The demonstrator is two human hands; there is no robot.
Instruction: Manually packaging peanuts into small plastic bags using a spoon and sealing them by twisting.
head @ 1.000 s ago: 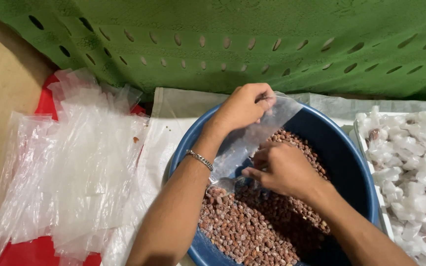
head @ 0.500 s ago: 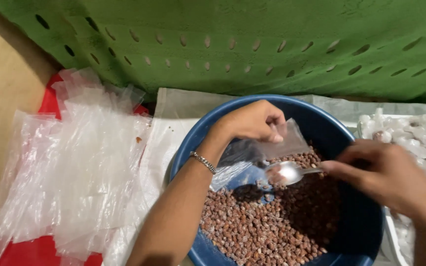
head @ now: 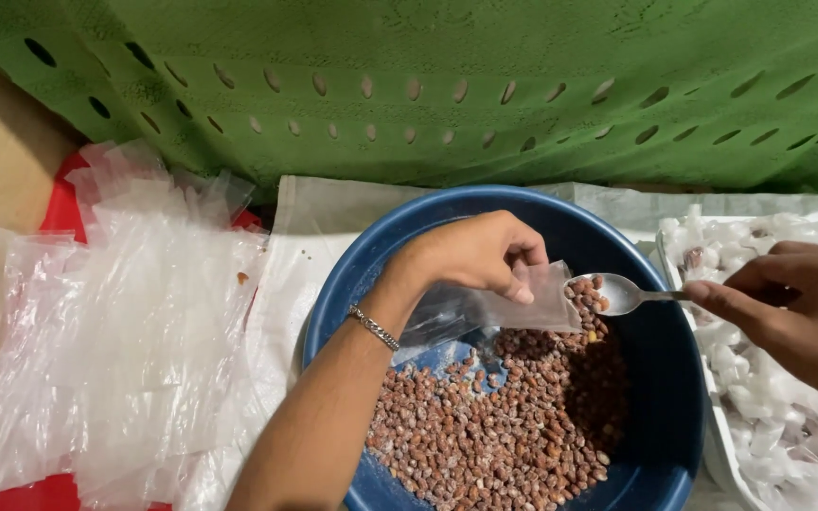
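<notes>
Blue plastic formed the basin [head: 660,378], half full of brown coated nuts [head: 494,426]. Over its middle the left hand [head: 475,251] pinched a small clear bag [head: 485,308] between thumb and fingers, mouth toward the right rim. The right hand [head: 797,308], fingers closed on the handle, held a loaded spoon [head: 608,293] at that mouth; filling seemed the step in hand, calling for a steady tip inward.

One head-worn camera looks steeply down, close over the blue basin [head: 660,378].
</notes>
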